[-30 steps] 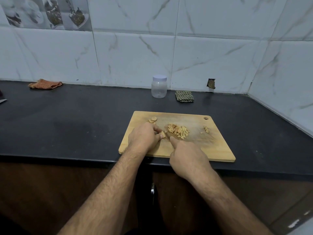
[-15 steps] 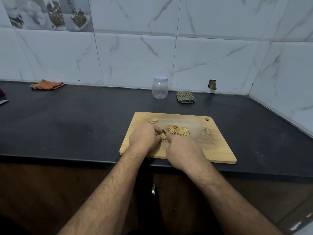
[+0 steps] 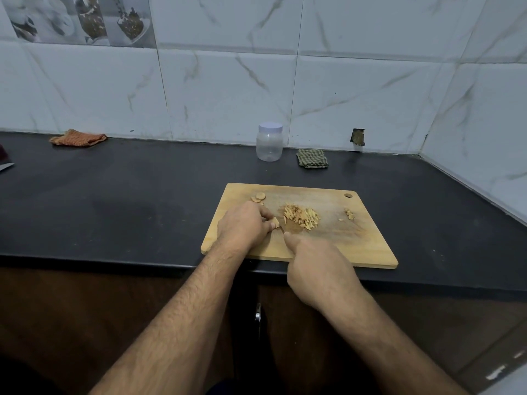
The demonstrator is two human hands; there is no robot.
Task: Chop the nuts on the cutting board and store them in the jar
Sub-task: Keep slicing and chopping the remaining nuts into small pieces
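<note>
Nuts (image 3: 301,217) are piled mid-board on the cutting board (image 3: 356,246) at the counter's front edge. One piece (image 3: 275,222) is pinched by the left hand (image 3: 245,226); a knife, barely visible, is apparently gripped by the right hand (image 3: 319,269). Chopping is judged underway; another careful slice is called for.

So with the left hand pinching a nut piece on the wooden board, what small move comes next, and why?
Probably another slice. The left hand pinches a pale nut piece on the rectangular wooden cutting board, the right hand grips what seems a knife, mostly hidden, and whole nuts remain beside the heap of slivered nuts.
</note>
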